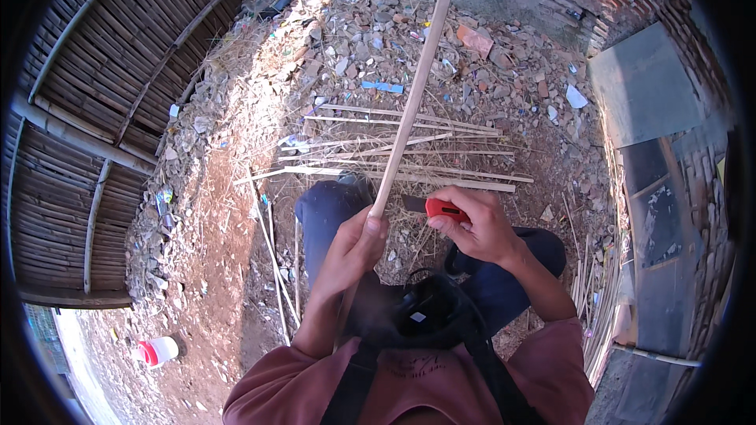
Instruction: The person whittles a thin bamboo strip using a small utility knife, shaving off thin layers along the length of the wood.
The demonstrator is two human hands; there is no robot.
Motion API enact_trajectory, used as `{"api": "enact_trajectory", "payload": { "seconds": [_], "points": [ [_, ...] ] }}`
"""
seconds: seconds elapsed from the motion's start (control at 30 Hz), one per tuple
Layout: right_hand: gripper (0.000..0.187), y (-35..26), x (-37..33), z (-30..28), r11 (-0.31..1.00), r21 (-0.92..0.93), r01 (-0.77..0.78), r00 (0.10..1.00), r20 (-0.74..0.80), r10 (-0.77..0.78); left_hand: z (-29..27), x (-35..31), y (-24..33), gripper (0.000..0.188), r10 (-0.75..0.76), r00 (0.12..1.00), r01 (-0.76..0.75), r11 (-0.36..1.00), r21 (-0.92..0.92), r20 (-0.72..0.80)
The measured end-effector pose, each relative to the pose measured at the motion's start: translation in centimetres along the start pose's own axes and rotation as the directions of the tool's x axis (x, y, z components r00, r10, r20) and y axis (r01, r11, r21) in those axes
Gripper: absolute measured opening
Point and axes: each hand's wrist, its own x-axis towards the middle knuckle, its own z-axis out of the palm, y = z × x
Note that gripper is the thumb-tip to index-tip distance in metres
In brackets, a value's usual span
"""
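A long, pale wooden or bamboo strip (417, 94) slants up and away from me, with its lower end running down past my left wrist toward my lap. My left hand (356, 242) is closed around it. To the right, my right hand (479, 224) grips a red-handled utility knife (447, 209). Its dark blade points left toward the strip, just above my left hand, with a small gap between them. Beyond my knees, several thin strips (425, 178) lie crosswise over dry shavings on the ground.
Rubble and brick pieces (370, 55) cover the ground ahead, up to a wall (520, 0). A bamboo slat wall (87, 110) stands at left. A white container with a red lid (160, 351) sits at lower left. More strips (274, 267) lie by my left knee; panels (646, 86) lean at right.
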Motion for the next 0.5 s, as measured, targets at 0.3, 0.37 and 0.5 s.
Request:
{"api": "enact_trajectory", "payload": {
  "seconds": [0.3, 0.37, 0.5],
  "points": [
    [0.030, 1.0, -0.1, 1.9, 0.970, 0.057, 0.238, 0.969, 0.046, -0.241, 1.7, -0.2, -0.7, 0.046, 0.215, 0.971, -0.215, 0.977, -0.010, 0.108],
    [0.028, 1.4, 0.0, 2.2, 0.958, 0.081, 0.276, 0.960, 0.028, -0.279, 1.7, -0.4, 0.1, 0.040, 0.145, 0.985, -0.147, 0.989, 0.018, 0.098],
    [0.030, 1.3, 0.1, 2.0, 0.962, 0.000, 0.274, 0.958, 0.084, -0.273, 1.8, -0.2, 0.0, 0.037, 0.081, 0.996, -0.083, 0.992, 0.092, 0.032]
  ]
}}
